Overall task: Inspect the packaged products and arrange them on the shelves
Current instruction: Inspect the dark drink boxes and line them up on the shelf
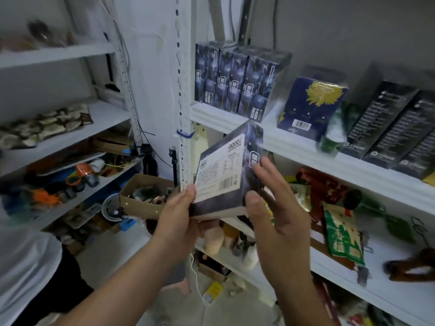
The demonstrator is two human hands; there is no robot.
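Centre frame, the left hand (179, 215) gripped the dark box (223, 175) by its lower corner. The right hand (277, 208) touched its side, fingers straight.

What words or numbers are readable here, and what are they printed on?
"6000": on the white label of the held box.
Rest of that label: too small to read.
Dark boxes in a row on the shelf: print blurred.
Blue box: print unreadable.
Black boxes: print blurred.
Green packet: characters blurred.
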